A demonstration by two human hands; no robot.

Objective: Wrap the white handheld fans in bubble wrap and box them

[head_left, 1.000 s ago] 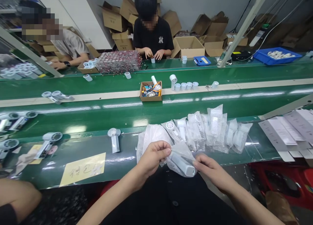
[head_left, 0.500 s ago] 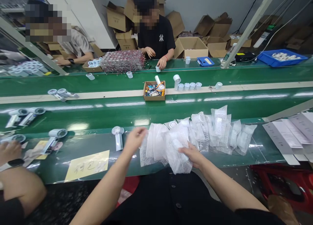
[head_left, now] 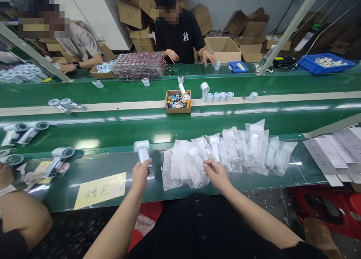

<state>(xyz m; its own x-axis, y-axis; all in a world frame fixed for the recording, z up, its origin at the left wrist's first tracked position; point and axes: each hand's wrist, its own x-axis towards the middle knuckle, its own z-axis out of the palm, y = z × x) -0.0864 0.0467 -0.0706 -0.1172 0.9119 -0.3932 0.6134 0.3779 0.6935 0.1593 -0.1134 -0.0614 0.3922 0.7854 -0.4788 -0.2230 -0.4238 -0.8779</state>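
Observation:
My left hand [head_left: 140, 176] is closed around the handle of a white handheld fan [head_left: 143, 150], its round head pointing up, just above the green bench. To its right, several empty-looking bubble wrap bags [head_left: 180, 167] lie in an overlapping stack. My right hand [head_left: 216, 173] pinches at the right edge of this stack, thumb and fingers together on a bag. Beyond that hand, clear bags with fans inside [head_left: 255, 146] lie side by side along the bench.
A yellow sheet with handwriting [head_left: 101, 191] lies left, near a co-worker's arm [head_left: 22, 214] and more fans [head_left: 58, 161]. Printed white boxes [head_left: 328, 159] are at right. Across the green line stand a tool box [head_left: 178, 108] and two other people working.
My left hand has moved left and down and taken hold of the fan on the bench. The bubble wrap bag lifted by my right hand now lies on the stack.

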